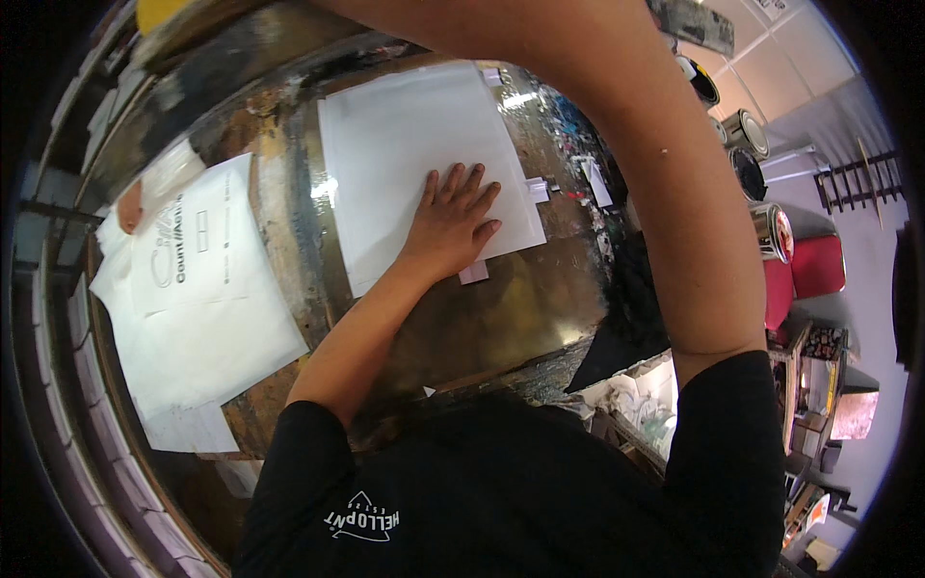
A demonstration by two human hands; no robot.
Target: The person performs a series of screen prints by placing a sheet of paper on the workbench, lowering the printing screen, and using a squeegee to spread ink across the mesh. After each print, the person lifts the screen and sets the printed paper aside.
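My left hand (451, 223) lies flat on a smooth white sheet or flat bag (385, 144), fingers spread. This white piece rests on a worn, glossy brown board (462, 323). Small pale tabs (537, 189) stick up along its right and lower edges. My right arm (689, 212) is raised and bends across the top of the picture. Its hand is out of view beyond the upper edge. To the left lie overlapping white bags or sheets (212, 337) with black print. A brown patch at their upper left cannot be made out clearly.
Paint-stained table surface surrounds the board. Several cans (771, 231) stand on the right, near a red chair (817, 266). A box of crumpled cloth or paper (646, 400) sits beside my body at right. Slatted racks (72, 385) line the left side.
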